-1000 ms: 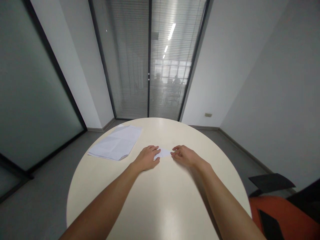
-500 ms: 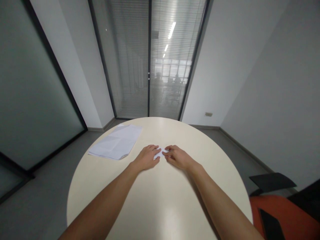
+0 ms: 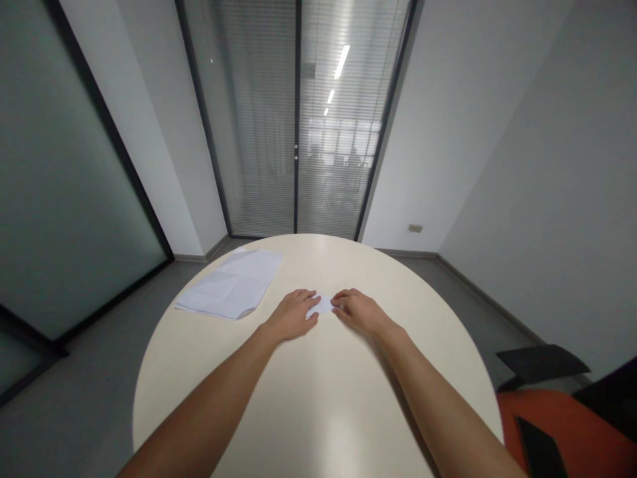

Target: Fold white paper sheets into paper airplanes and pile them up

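A small folded piece of white paper [image 3: 325,305] lies on the round table between my hands. My left hand [image 3: 294,313] rests at the paper's left end, its fingers and thumb apart and the fingertips on the paper. At the right end, my right hand [image 3: 359,311] has its fingers and thumb brought together on the paper's edge. The fingers partly cover both ends, so the full shape of the folded paper is hidden.
Larger creased sheets of white paper [image 3: 233,282] lie at the table's left far side. The cream round table [image 3: 308,398] fills the middle. An orange chair [image 3: 562,425] with black armrests stands at the right. Glass panels with blinds [image 3: 263,133] are beyond.
My right hand has slid a little to the right along the paper, and more of the paper shows between the hands. My left hand has stayed in place.
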Demonstrator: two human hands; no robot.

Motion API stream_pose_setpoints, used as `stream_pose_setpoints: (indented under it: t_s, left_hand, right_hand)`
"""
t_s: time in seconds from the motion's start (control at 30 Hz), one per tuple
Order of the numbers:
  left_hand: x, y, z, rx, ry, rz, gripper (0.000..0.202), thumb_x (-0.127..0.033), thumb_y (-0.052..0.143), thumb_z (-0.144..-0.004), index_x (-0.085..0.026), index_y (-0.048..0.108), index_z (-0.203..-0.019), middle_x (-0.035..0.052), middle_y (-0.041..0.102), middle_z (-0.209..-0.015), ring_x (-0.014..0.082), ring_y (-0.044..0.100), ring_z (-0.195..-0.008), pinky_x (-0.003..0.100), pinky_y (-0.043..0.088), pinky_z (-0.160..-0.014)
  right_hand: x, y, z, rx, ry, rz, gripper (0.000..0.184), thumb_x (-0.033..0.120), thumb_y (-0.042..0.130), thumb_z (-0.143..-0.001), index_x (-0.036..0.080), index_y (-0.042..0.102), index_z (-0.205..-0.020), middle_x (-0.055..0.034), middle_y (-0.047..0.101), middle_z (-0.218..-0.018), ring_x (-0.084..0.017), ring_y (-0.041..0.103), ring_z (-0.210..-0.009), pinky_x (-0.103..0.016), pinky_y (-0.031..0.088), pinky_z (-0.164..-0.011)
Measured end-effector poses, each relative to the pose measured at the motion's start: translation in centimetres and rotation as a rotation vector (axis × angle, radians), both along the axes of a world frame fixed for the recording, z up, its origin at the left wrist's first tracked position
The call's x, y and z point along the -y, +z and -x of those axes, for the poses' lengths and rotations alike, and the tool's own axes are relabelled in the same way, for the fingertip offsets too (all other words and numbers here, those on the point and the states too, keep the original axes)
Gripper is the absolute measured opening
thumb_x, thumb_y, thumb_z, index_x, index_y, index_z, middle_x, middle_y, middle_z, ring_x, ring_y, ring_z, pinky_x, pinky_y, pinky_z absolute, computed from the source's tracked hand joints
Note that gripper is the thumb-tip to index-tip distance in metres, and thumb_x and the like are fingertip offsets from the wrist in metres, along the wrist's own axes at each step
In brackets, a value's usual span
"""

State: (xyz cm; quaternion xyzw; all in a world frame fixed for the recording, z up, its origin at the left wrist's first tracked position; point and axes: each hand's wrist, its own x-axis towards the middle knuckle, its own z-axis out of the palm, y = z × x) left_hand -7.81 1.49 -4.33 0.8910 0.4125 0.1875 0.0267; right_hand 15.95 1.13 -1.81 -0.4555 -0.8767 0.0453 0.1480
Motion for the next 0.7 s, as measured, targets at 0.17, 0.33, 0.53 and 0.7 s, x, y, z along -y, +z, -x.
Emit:
stream_pose_setpoints:
  t_s: [0.17,0.33,0.53,0.7]
  left_hand:
    - [-0.13,-0.12,-0.04,-0.004,0.004,-0.001,0.047,-0.029,0.054,-0.092,-0.018,0.060,-0.136,0.0104,0.057,-0.144,0.0278,0.050,-0.131,0.044,0.038,-0.114]
    - [-0.26,-0.30,-0.07,0.015,-0.004,-0.002,0.046,-0.030,0.053,-0.092,-0.018,0.060,-0.136,0.0108,0.057,-0.144,0.0278,0.050,-0.131,0.045,0.038,-0.113]
    - [-0.11,-0.13,-0.10,0.014,-0.007,0.005,0.045,-0.030,0.052,-0.093,-0.019,0.060,-0.135,0.0113,0.056,-0.144,0.0285,0.050,-0.131,0.046,0.038,-0.113]
    - [-0.02,0.07,-0.14,0.030,-0.011,0.000,0.043,-0.030,0.053,-0.092,-0.017,0.060,-0.132,0.0120,0.058,-0.142,0.0288,0.052,-0.129,0.046,0.039,-0.112]
  right_hand:
    - [-0.09,-0.29,-0.06,-0.020,-0.013,-0.011,0.027,0.030,0.053,-0.098,0.019,0.073,-0.112,-0.0093,0.072,-0.112,-0.022,0.062,-0.105,-0.031,0.048,-0.090]
    - [0.02,-0.27,-0.06,-0.018,-0.008,-0.032,0.026,0.029,0.052,-0.099,0.019,0.072,-0.111,-0.0087,0.072,-0.110,-0.022,0.062,-0.101,-0.031,0.048,-0.089]
    - [0.16,-0.04,0.01,-0.021,-0.006,-0.028,0.026,0.029,0.052,-0.099,0.019,0.072,-0.112,-0.0095,0.072,-0.110,-0.022,0.062,-0.102,-0.031,0.047,-0.089]
    - [0.20,0.01,0.02,-0.016,-0.001,-0.030,0.026,0.029,0.051,-0.099,0.018,0.071,-0.111,-0.0094,0.072,-0.108,-0.021,0.062,-0.101,-0.031,0.047,-0.089]
